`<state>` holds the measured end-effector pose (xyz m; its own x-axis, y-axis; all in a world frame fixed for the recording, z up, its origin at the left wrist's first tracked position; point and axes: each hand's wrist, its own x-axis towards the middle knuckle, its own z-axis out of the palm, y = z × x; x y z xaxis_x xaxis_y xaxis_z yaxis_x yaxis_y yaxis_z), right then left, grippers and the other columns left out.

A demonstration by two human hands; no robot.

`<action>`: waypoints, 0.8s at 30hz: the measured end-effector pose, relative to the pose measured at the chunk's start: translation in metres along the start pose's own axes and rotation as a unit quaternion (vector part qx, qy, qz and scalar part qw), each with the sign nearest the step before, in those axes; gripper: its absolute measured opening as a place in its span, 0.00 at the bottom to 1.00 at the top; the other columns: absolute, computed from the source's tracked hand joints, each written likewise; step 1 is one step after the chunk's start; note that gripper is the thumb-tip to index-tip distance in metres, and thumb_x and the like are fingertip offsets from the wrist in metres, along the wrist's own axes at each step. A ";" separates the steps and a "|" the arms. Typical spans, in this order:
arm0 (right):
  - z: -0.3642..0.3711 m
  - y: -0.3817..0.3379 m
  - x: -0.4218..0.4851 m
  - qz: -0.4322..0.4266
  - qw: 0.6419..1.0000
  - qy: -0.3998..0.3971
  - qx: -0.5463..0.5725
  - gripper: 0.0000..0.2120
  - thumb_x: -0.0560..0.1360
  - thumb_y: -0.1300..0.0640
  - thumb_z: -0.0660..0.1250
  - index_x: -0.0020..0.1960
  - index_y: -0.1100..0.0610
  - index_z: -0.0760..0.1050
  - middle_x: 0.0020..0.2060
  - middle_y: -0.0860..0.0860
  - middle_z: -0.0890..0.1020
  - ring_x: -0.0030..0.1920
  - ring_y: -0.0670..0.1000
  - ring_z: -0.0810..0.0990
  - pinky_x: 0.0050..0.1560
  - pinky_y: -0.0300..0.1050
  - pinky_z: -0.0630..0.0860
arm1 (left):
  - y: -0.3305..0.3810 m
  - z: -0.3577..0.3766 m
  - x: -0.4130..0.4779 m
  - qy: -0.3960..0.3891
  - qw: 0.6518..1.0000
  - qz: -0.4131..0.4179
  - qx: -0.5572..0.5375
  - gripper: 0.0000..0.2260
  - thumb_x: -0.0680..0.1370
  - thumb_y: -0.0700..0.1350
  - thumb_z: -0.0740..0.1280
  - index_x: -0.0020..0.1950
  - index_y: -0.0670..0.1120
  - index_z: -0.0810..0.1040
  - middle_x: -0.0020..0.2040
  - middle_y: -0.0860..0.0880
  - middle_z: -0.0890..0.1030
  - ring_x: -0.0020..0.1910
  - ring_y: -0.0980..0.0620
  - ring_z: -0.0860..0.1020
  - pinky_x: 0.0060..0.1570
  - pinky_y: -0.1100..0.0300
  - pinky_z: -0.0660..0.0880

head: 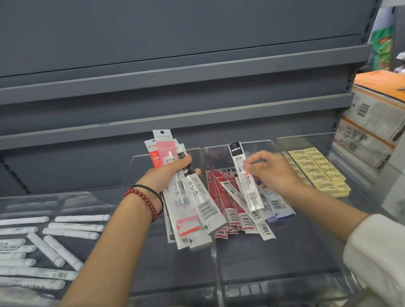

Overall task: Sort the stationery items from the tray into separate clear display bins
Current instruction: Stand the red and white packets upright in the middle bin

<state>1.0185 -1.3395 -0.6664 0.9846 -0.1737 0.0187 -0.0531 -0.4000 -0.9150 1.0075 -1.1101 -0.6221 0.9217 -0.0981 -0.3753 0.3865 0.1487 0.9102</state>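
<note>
Roughly midway: the left hand (166, 174) grips a mixed packet fan (188, 203) still unsorted. The right hand (271, 171) pinches one refill packet (247, 186) over the centre-frame red packets (227, 200). What are probably erasers (318, 170) lie sorted at right.

— What's carrying everything on your feed?
— I'm looking at a dark grey shelf (177, 273); its deck shows through the clear plastic on it.
— And directly on it?
— I count four clear bins side by side, walls touching or nearly so. The left bin (98, 201) holds white wrapped sticks (45, 248). The second bin (160, 301) sits next to it. The third bin (282, 293) holds red packets (225, 200) towards its back, and the right bin (360, 181) holds rows of yellow erasers (320, 172).
— Anything beside them?
— I see stacked orange-and-white cartons (377, 118) at the right end; I can't tell what they stand on.
</note>
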 end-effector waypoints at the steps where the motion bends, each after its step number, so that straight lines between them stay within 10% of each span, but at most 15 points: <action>1: 0.001 0.004 0.002 -0.010 0.999 -0.015 -0.051 0.03 0.76 0.55 0.69 0.47 0.48 0.78 0.50 0.46 0.83 0.48 0.47 0.81 0.52 0.47 0.79 | 0.000 -0.001 0.000 0.006 1.000 -0.002 0.013 0.11 0.72 0.47 0.73 0.51 0.44 0.78 0.38 0.46 0.85 0.31 0.51 0.83 0.26 0.60 0.77; 7: 0.009 0.020 0.001 -0.020 0.971 -0.106 -0.214 0.13 0.76 0.61 0.69 0.60 0.55 0.79 0.60 0.50 0.80 0.53 0.45 0.80 0.56 0.33 0.69 | 0.001 0.004 0.000 0.029 0.999 -0.003 0.016 0.14 0.72 0.47 0.73 0.54 0.42 0.79 0.36 0.46 0.85 0.29 0.51 0.83 0.26 0.60 0.78; 18: 0.006 0.023 0.000 -0.093 0.945 -0.155 -0.273 0.18 0.74 0.50 0.72 0.63 0.50 0.76 0.61 0.47 0.78 0.45 0.39 0.76 0.57 0.37 0.70 | 0.000 0.015 0.003 0.035 0.998 -0.008 0.042 0.17 0.71 0.49 0.73 0.56 0.41 0.78 0.35 0.46 0.84 0.29 0.51 0.83 0.25 0.60 0.77; 24: 0.002 -0.012 -0.019 -0.129 0.981 -0.136 -0.047 0.13 0.76 0.42 0.65 0.53 0.48 0.80 0.48 0.40 0.83 0.43 0.37 0.81 0.44 0.34 0.73 | -0.001 0.018 0.007 0.055 0.998 0.011 0.033 0.19 0.70 0.49 0.75 0.56 0.41 0.79 0.42 0.44 0.85 0.35 0.49 0.84 0.30 0.58 0.80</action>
<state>1.0011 -1.3295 -0.6568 0.9747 0.1851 0.1254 0.2012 -0.4818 -0.8529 1.0126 -1.1290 -0.6223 0.9298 0.0138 -0.3679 0.3656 0.0840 0.9270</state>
